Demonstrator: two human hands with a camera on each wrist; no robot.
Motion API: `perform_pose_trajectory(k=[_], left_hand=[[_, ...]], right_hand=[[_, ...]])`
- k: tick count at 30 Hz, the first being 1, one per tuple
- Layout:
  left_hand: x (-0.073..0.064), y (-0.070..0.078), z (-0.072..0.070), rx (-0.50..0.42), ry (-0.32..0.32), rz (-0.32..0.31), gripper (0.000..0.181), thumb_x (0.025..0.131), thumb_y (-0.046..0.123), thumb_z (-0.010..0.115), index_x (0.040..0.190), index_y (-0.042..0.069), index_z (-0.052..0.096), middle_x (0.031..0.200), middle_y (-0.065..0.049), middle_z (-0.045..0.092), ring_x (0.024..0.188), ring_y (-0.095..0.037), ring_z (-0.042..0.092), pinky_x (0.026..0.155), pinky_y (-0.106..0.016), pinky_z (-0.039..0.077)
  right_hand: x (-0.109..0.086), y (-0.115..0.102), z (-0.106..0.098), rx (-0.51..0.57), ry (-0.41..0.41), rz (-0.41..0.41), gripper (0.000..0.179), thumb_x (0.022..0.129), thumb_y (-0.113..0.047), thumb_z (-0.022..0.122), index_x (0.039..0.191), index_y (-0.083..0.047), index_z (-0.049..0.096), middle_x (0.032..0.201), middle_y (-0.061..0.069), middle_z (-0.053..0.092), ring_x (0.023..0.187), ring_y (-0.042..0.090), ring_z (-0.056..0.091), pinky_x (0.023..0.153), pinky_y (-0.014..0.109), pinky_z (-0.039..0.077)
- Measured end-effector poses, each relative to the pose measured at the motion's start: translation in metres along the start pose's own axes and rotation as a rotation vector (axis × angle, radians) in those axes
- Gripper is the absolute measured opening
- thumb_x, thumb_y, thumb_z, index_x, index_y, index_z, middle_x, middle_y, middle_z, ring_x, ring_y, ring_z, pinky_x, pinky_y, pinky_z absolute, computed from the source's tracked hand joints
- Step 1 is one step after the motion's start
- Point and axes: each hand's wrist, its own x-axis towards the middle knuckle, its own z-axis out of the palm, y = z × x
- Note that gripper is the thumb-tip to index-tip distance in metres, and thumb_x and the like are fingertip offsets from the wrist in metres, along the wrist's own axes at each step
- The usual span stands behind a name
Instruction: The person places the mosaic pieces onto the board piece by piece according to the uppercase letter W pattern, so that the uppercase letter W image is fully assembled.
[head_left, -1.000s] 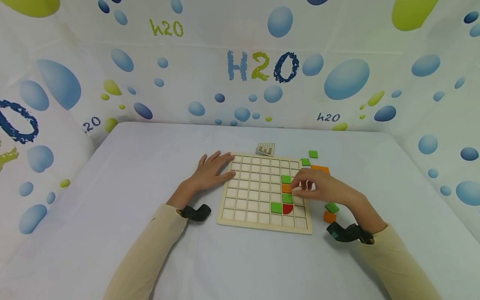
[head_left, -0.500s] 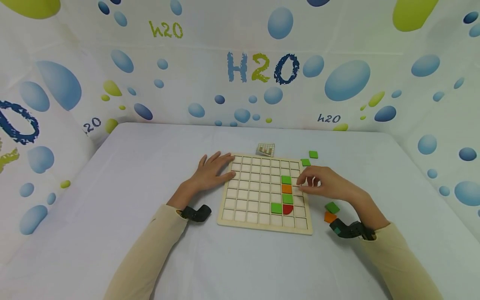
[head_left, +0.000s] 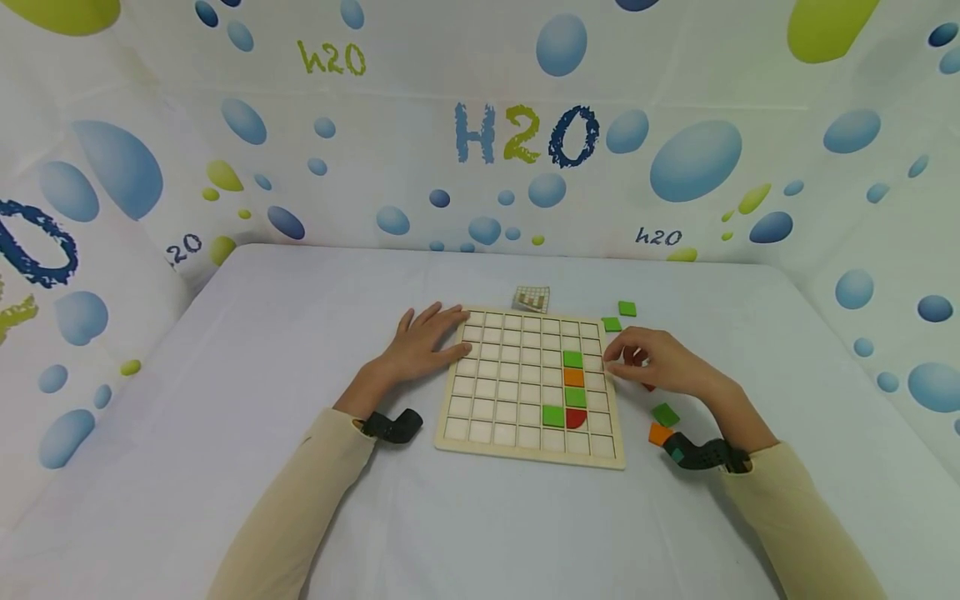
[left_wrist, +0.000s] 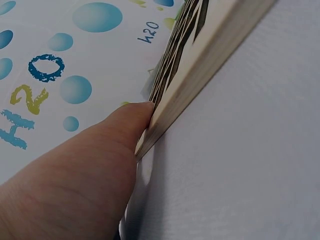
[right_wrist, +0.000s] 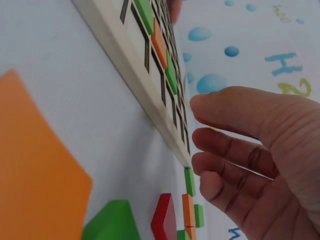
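A light wooden board (head_left: 507, 371) with a grid of square recesses lies on the table. On its right side sit a green tile (head_left: 573, 359), an orange tile (head_left: 573, 378), another green tile (head_left: 575, 397) and, below, a red tile with a rounded corner (head_left: 576, 418); a further green tile (head_left: 553, 416) is left of the red one. My left hand (head_left: 422, 343) rests on the board's left edge, fingers spread, thumb touching the frame. Just off the right edge hovers my right hand (head_left: 652, 360), its fingers loosely bent, nothing between them in the right wrist view.
Loose green tiles (head_left: 627, 309) lie beyond the board's far right corner. Nearer me are a green tile (head_left: 664, 415) and an orange one (head_left: 660, 434). The right wrist view also shows a red tile (right_wrist: 164, 220) and orange tiles (right_wrist: 188, 210). Behind the board is a small grid-patterned object (head_left: 532, 298).
My right hand has drawn back rightward from the tiles on the board to beyond its right edge. It now hides the orange tiles seen earlier at the back right. The left hand stays put.
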Motion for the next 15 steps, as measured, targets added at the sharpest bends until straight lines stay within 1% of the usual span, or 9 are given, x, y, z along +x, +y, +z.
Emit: perform_pose_trajectory(k=[2, 8, 15], left_hand=[[0.000, 0.000, 0.000, -0.001, 0.002, 0.001, 0.064, 0.098, 0.043, 0.054, 0.151, 0.011, 0.037, 0.159, -0.008, 0.029, 0.150, -0.033, 0.011, 0.116, -0.059, -0.003], [-0.001, 0.001, 0.000, 0.002, -0.002, 0.001, 0.065, 0.098, 0.043, 0.054, 0.151, 0.011, 0.036, 0.159, -0.009, 0.028, 0.150, -0.033, 0.011, 0.116, -0.059, -0.003], [-0.001, 0.001, 0.000, -0.006, 0.003, 0.003, 0.064, 0.098, 0.042, 0.054, 0.151, 0.010, 0.037, 0.159, -0.009, 0.029, 0.149, -0.033, 0.011, 0.116, -0.059, -0.003]], right_hand=[[0.000, 0.003, 0.000, -0.015, 0.012, 0.002, 0.013, 0.090, -0.012, 0.071, 0.101, -0.006, 0.068, 0.085, -0.001, 0.059, 0.076, 0.015, 0.052, 0.065, 0.023, 0.047], [0.000, 0.010, 0.001, -0.021, 0.032, 0.018, 0.013, 0.090, -0.011, 0.071, 0.101, -0.005, 0.068, 0.085, 0.000, 0.058, 0.076, 0.017, 0.050, 0.061, 0.022, 0.045], [-0.001, 0.018, 0.002, -0.035, 0.072, 0.048, 0.013, 0.090, -0.008, 0.070, 0.102, -0.004, 0.068, 0.087, 0.002, 0.058, 0.079, 0.019, 0.050, 0.064, 0.022, 0.046]])
